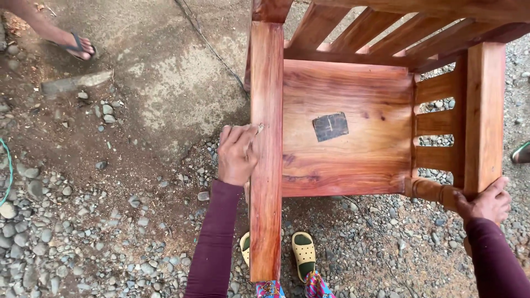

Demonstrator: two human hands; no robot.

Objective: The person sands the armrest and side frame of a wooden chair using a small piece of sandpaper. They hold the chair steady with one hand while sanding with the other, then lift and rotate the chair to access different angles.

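A reddish wooden armchair (353,143) with flat armrests and slatted sides stands on gravel below me. My left hand (236,154) presses against the outer edge of the left armrest (266,138), fingers bunched on a small pale scrap, perhaps sandpaper. My right hand (485,201) grips the front end of the right armrest (484,110) from below. A dark square of sandpaper (330,126) lies on the seat. Both my sleeves are maroon.
My feet in yellow-green clogs (303,251) stand under the chair's front. Another person's foot in a sandal (77,47) is at the top left. A thin cable (207,41) crosses the concrete patch; a green hose (8,165) is at the left edge.
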